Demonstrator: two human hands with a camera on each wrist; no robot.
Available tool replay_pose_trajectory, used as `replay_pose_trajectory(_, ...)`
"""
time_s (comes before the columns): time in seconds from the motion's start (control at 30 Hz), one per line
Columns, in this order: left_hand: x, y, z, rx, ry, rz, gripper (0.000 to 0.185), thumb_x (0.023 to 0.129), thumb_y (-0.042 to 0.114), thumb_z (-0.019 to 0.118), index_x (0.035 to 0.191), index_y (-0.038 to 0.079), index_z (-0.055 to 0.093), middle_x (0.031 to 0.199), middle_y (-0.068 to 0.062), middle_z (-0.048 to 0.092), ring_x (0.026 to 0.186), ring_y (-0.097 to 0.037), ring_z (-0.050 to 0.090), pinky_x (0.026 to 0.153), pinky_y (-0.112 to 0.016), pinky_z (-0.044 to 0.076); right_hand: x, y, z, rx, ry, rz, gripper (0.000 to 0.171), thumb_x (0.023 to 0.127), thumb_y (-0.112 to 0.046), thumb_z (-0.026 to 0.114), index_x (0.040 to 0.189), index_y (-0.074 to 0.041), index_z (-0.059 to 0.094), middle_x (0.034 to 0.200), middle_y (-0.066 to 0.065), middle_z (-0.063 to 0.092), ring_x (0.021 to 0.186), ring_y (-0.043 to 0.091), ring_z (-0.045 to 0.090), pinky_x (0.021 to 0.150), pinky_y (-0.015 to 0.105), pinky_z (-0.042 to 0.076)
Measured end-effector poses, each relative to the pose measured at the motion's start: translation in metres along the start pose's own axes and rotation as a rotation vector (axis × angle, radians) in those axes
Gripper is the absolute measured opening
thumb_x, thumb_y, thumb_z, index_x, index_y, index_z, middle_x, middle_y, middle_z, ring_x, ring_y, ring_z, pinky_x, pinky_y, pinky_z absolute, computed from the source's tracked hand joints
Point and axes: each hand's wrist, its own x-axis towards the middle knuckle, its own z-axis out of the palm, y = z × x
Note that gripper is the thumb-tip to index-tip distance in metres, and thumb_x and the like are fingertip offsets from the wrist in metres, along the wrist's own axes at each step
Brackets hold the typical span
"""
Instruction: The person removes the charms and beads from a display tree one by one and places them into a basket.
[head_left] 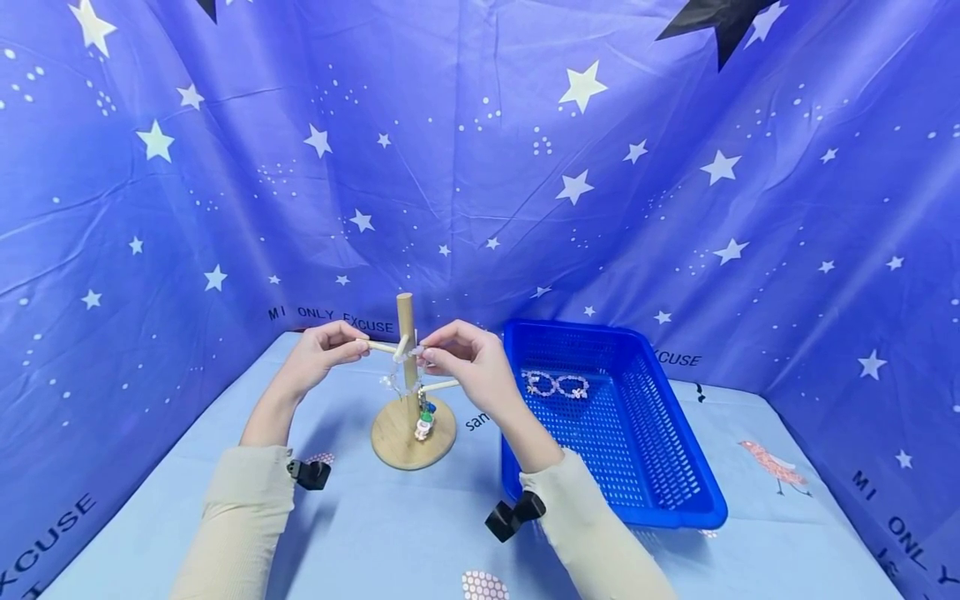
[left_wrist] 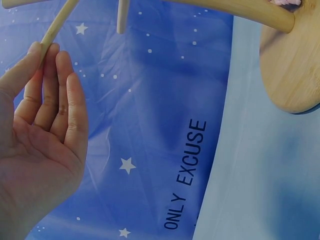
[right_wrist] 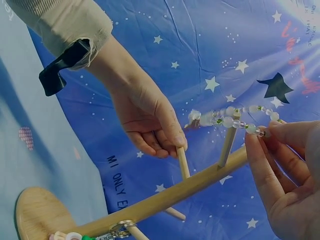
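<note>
A wooden stand (head_left: 406, 317) with a round base and several pegs stands upright on the table. My left hand (head_left: 315, 357) pinches the end of its left peg (left_wrist: 56, 26) between thumb and fingertips; the other fingers are extended. On the opposite side, my right hand (head_left: 474, 367) pinches a beaded bracelet (right_wrist: 228, 122) of clear, whitish and green beads. The bracelet's loop is at the tip of another peg (right_wrist: 228, 145); how far it is over that peg I cannot tell. A keychain (head_left: 424, 427) with a green and white figure hangs low on the stand.
Right of the stand sits a blue plastic basket (head_left: 581, 335) with perforated walls. Two pinkish beaded bracelets (head_left: 576, 393) lie inside it. A starry blue curtain (head_left: 465, 167) surrounds the light blue tablecloth (head_left: 390, 533). Black straps circle both wrists.
</note>
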Motion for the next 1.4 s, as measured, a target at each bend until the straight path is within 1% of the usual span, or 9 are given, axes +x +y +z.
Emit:
replay_pose_trajectory(0.07,0.001,-0.001,0.0,-0.003,0.001,0.002,0.009,0.097,0.014,0.066,0.102,0.007,0.067,0.092,0.008,0.073,0.089,-0.01,0.07,0.084,-0.018,0.058,-0.002,-0.001,-0.001,-0.001,-0.001,0.0,0.013,0.094,-0.001,0.065,0.105,0.005,0.066,0.104,0.026,0.071,0.088,0.013,0.073,0.082,0.034,0.063)
replay_pose_trajectory(0.23,0.0,0.0,0.0,-0.013,-0.002,0.011,0.004,0.097,0.012,0.065,0.099,0.012,0.067,0.088,0.013,0.072,0.086,-0.005,0.069,0.084,-0.017,0.058,-0.005,-0.004,-0.007,-0.005,0.002,-0.005,0.012,0.094,-0.002,0.065,0.105,0.005,0.066,0.103,0.026,0.071,0.087,0.012,0.073,0.082,0.035,0.063)
replay_pose_trajectory(0.3,0.0,0.001,0.0,-0.016,-0.003,0.012,0.004,0.097,0.012,0.065,0.1,0.012,0.068,0.088,0.013,0.072,0.085,-0.002,0.068,0.084,-0.017,0.058,-0.006,-0.004,-0.01,-0.004,0.006,-0.008,0.013,0.094,-0.001,0.065,0.105,0.006,0.066,0.102,0.027,0.071,0.086,0.01,0.072,0.081,0.035,0.063)
replay_pose_trajectory(0.57,0.0,0.002,0.0,-0.01,-0.004,0.011,0.006,0.097,0.014,0.065,0.1,0.01,0.067,0.088,0.014,0.072,0.085,-0.002,0.067,0.084,-0.017,0.057,-0.012,-0.002,-0.022,-0.024,0.035,-0.021,0.012,0.095,-0.001,0.064,0.104,0.007,0.066,0.1,0.029,0.07,0.084,0.007,0.072,0.081,0.034,0.063)
replay_pose_trajectory(0.8,-0.001,0.002,0.0,-0.011,-0.003,0.0,0.004,0.097,0.014,0.065,0.1,0.013,0.068,0.088,0.014,0.072,0.085,-0.002,0.067,0.084,-0.016,0.057,-0.016,0.002,-0.032,-0.031,0.049,-0.019,0.012,0.095,-0.001,0.064,0.104,0.007,0.066,0.1,0.029,0.07,0.084,0.007,0.072,0.08,0.034,0.063)
replay_pose_trajectory(1.1,0.0,0.0,0.001,-0.01,0.005,-0.004,0.007,0.097,0.016,0.066,0.101,0.011,0.067,0.089,0.014,0.072,0.087,-0.005,0.068,0.084,-0.017,0.057,-0.018,0.006,-0.046,-0.045,0.06,-0.016,0.013,0.095,-0.003,0.064,0.105,0.005,0.066,0.098,0.021,0.073,0.086,0.009,0.073,0.08,0.033,0.063)
replay_pose_trajectory(1.33,-0.001,-0.001,0.001,-0.018,0.008,0.0,0.006,0.097,0.015,0.065,0.101,0.01,0.067,0.089,0.013,0.072,0.087,-0.006,0.069,0.084,-0.017,0.058,-0.018,0.009,-0.06,-0.034,0.087,-0.012,0.015,0.095,-0.004,0.064,0.106,0.007,0.064,0.093,0.002,0.075,0.085,0.009,0.073,0.08,0.031,0.063)
replay_pose_trajectory(1.4,0.0,-0.001,0.001,-0.024,0.012,0.003,0.006,0.097,0.014,0.065,0.1,0.01,0.067,0.089,0.013,0.072,0.087,-0.006,0.069,0.083,-0.017,0.058,-0.017,0.011,-0.064,-0.033,0.093,-0.011,0.016,0.095,-0.004,0.064,0.106,0.008,0.064,0.092,0.0,0.075,0.085,0.008,0.073,0.08,0.031,0.063)
